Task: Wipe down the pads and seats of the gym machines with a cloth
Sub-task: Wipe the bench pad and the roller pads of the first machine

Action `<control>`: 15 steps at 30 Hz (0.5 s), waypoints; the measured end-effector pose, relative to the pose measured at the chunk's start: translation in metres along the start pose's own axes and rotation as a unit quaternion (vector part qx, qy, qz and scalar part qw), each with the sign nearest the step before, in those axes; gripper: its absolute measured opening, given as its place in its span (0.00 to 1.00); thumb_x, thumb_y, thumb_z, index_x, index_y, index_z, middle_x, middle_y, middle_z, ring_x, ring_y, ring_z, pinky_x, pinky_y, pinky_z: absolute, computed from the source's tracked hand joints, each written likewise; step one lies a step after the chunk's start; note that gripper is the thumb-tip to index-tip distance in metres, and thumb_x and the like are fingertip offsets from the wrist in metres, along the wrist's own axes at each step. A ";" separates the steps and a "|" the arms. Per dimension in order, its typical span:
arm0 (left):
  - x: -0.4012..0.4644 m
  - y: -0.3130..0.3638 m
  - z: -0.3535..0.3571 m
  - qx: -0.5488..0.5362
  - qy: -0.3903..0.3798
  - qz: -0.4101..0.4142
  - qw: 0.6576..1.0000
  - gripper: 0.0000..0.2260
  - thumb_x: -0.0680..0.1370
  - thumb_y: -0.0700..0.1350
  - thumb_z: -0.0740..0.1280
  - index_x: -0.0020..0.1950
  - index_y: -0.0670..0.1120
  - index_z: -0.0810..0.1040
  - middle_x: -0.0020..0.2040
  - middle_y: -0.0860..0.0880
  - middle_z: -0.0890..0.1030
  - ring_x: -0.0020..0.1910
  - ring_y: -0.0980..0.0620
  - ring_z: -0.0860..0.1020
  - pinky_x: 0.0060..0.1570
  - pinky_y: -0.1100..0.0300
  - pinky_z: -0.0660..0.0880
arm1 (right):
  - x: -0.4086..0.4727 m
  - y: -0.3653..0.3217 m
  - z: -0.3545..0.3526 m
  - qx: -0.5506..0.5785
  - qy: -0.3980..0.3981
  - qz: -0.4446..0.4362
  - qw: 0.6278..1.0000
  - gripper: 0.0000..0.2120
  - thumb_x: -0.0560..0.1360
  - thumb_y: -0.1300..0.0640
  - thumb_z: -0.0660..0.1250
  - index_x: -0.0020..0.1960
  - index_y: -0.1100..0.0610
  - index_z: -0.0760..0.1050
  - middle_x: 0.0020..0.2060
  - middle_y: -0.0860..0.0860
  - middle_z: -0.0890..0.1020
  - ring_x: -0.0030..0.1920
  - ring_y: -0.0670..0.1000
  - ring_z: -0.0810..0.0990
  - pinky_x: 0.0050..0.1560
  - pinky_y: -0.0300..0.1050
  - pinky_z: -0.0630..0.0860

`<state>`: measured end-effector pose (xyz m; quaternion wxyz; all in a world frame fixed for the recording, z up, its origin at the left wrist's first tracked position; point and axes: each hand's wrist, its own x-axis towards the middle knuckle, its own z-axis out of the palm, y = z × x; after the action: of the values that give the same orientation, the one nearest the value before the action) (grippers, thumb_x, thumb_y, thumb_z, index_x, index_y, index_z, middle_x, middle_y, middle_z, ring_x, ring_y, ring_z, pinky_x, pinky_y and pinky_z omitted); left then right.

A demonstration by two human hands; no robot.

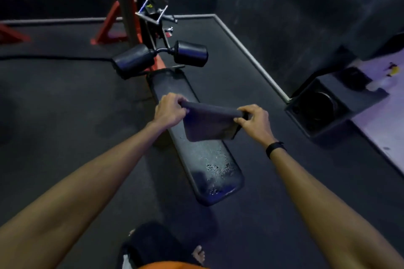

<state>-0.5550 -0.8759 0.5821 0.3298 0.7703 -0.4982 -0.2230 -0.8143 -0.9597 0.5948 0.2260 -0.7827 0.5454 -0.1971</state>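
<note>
A gym, dimly lit. Shown by the long padded bench (197,137), two roller pads (161,55) on a red steel frame (113,17), and dark rubber flooring (54,105) edged with a pale strip (251,54).

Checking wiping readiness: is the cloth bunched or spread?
Spread: the dark cloth hangs flat between left hand and right hand.

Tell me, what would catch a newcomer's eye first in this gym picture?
Two bare arms reach into the middle, the left hand and right hand gripping a dark cloth stretched between them. Beneath it runs a long black bench pad, speckled with droplets near its close end. Beyond, two black roller pads sit against a red frame.
</note>
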 end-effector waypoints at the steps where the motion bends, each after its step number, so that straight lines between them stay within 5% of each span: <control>1: -0.001 0.005 0.002 -0.004 0.025 0.001 1.000 0.09 0.72 0.41 0.75 0.52 0.50 0.85 0.47 0.48 0.84 0.47 0.47 0.82 0.48 0.51 0.80 | 0.010 0.005 -0.002 0.002 0.013 -0.022 1.000 0.15 0.69 0.60 0.78 0.55 0.56 0.84 0.52 0.55 0.84 0.54 0.56 0.80 0.58 0.52 0.75; 5: -0.013 -0.001 0.027 0.034 0.014 -0.018 0.999 0.12 0.70 0.38 0.73 0.51 0.50 0.84 0.48 0.52 0.81 0.47 0.50 0.79 0.48 0.56 0.77 | 0.025 0.036 0.018 -0.042 -0.027 -0.072 0.996 0.15 0.67 0.62 0.78 0.53 0.55 0.84 0.52 0.54 0.83 0.55 0.59 0.78 0.56 0.53 0.74; 8: -0.031 -0.033 0.064 0.090 -0.216 -0.072 0.969 0.11 0.71 0.37 0.72 0.48 0.52 0.80 0.48 0.52 0.80 0.50 0.51 0.79 0.47 0.59 0.75 | 0.009 0.074 0.046 -0.158 -0.198 -0.010 0.967 0.12 0.69 0.62 0.75 0.51 0.51 0.83 0.54 0.52 0.82 0.61 0.58 0.75 0.60 0.55 0.71; 10: -0.048 -0.054 0.090 0.092 -0.296 -0.110 0.944 0.11 0.71 0.38 0.71 0.47 0.54 0.79 0.52 0.51 0.80 0.51 0.51 0.78 0.49 0.59 0.75 | -0.013 0.097 0.058 -0.211 -0.321 0.060 0.921 0.08 0.72 0.60 0.74 0.50 0.51 0.83 0.55 0.50 0.83 0.63 0.55 0.75 0.63 0.54 0.67; 15: -0.065 -0.080 0.130 0.039 -0.306 -0.190 0.932 0.10 0.73 0.41 0.72 0.51 0.53 0.78 0.54 0.50 0.78 0.54 0.51 0.78 0.54 0.56 0.76 | -0.004 0.128 0.062 -0.166 -0.340 0.117 0.918 0.06 0.76 0.58 0.70 0.42 0.49 0.78 0.48 0.49 0.83 0.59 0.54 0.79 0.62 0.54 0.68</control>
<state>-0.6190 -0.8308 0.4353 0.0825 0.7573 -0.4272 -0.4870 -0.8793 -0.9863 0.4709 0.2859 -0.7594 0.5483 0.2026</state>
